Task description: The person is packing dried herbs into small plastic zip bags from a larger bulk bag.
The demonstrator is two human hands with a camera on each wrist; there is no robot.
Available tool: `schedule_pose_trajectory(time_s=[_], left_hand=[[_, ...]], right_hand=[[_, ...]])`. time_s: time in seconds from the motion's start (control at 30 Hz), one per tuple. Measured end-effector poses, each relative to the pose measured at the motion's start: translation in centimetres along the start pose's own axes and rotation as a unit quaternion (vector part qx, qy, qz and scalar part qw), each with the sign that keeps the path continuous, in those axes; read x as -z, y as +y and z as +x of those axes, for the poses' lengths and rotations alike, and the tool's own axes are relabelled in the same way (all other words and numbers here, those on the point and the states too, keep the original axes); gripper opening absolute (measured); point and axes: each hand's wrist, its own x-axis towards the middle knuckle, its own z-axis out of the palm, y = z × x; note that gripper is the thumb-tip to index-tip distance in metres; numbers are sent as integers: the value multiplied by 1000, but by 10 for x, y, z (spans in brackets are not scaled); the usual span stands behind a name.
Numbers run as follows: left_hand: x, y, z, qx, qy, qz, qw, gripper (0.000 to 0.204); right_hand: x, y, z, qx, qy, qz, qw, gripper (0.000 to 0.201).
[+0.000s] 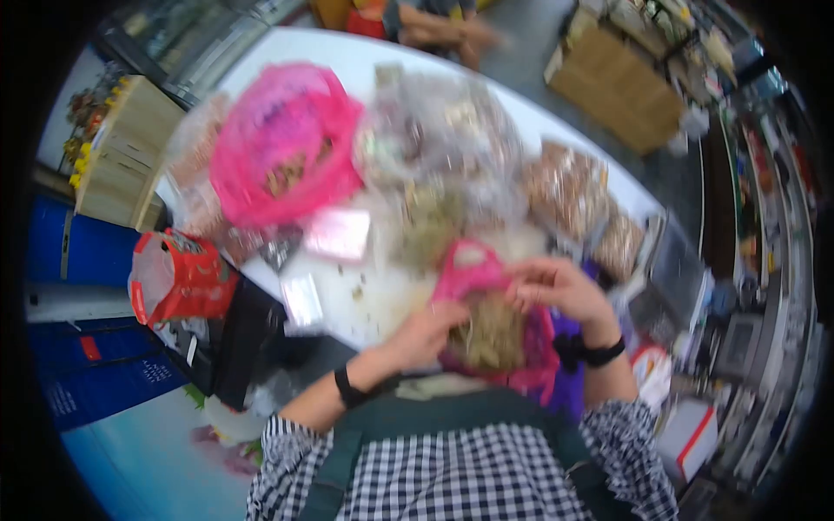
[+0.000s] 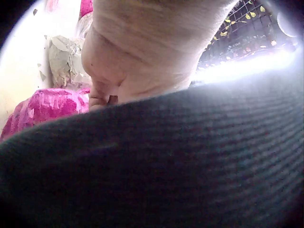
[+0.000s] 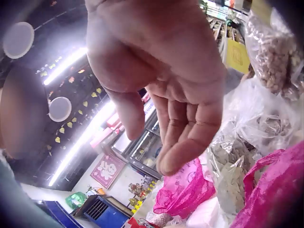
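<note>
A small pink plastic bag stands open at the table's near edge, with a clear pack of dried greenish-brown pieces in its mouth. My left hand grips the bag's left rim; in the left wrist view its curled fingers are partly hidden beside the pink plastic. Over the bag's right side hovers my right hand. The right wrist view shows that hand with loosely bent fingers, thumb apart, and nothing held.
A large pink bag and clear bags lie across the white table. Brown-filled packs sit at the right, near a grey box. A red bag stands left. Beyond the table, a person's arms show.
</note>
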Motion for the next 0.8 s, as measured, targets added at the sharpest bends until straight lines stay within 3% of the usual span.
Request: schedule_pose_trajectory(time_s=[0.07, 0.13, 0.2, 0.37, 0.43, 0.47, 0.53, 0.6, 0.67, 0.8], left_hand=[[1, 3, 2, -26, 38, 37, 998, 48], [-4, 5, 0, 34, 52, 22, 998, 46], [3, 10, 7, 19, 69, 27, 997, 42], [6, 31, 1, 39, 85, 71, 993, 41], [6, 38, 0, 43, 80, 79, 993, 41], [5, 40, 0, 49, 81, 86, 992, 41], [2, 44, 3, 47, 72, 84, 993, 41], [-3, 43, 8, 42, 72, 89, 993, 41], [-16, 30, 11, -65, 99, 134, 984, 44], [-24, 26, 7, -51, 94, 120, 987, 46]], right_hand=[[-18, 2, -34, -2, 39, -29, 999, 35], [-31, 19, -61, 34, 84, -69, 993, 31], [-45, 42, -78, 9, 115, -56, 992, 30], [-80, 151, -85, 27, 148, -166, 975, 37], [-85, 177, -81, -34, 184, -394, 900, 54], [-83, 185, -76, -31, 190, -396, 898, 54], [-79, 195, -61, -54, 290, -446, 845, 79], [-70, 202, -44, -42, 318, -457, 830, 84], [-55, 214, -21, -59, 346, -464, 813, 95], [-47, 222, -1, -134, 357, -459, 802, 101]])
